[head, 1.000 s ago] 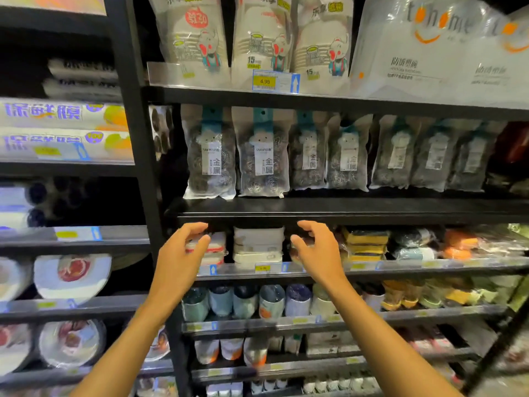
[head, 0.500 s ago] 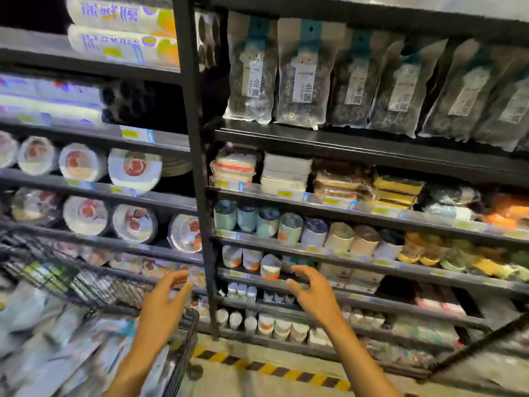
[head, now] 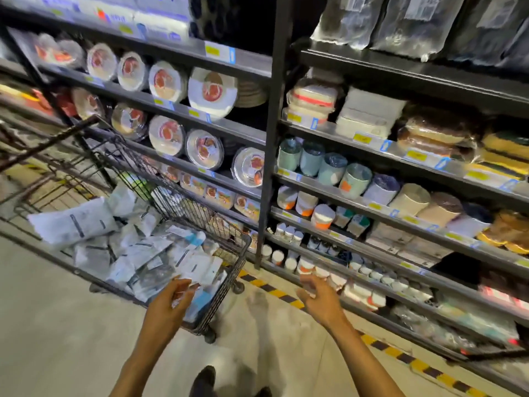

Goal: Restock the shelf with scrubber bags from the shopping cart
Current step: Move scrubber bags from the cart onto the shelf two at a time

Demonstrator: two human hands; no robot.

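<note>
Black wire forms the shopping cart (head: 200, 213), which stands at the left on the pale floor (head: 57, 325), its near corner close to the dark upright of the shelving. Inside it lies a loose heap of scrubber bags (head: 137, 253), clear and white plastic packs with blue-and-white label cards, piled highest toward the near end. The left hand (head: 169, 302) hangs over that near corner with its fingers loosely curved and spread, grasping nothing; motion blur hides whether the fingertips touch the topmost pack. The right hand (head: 320, 299) is held out well apart from the cart, in front of the lowest rows of small jars, fingers relaxed and holding nothing. At the top right, shelved scrubber bags (head: 406, 21) stand in a row on a dark shelf (head: 400, 73). Below it are sponges, then rows of wrapped cups (head: 355, 179); left of the upright, packs of paper plates (head: 211, 90) stand on edge. A yellow-and-black stripe (head: 274, 290) runs along the floor at the foot of the shelving. A dark shoe (head: 204, 379) shows at the bottom edge.
</note>
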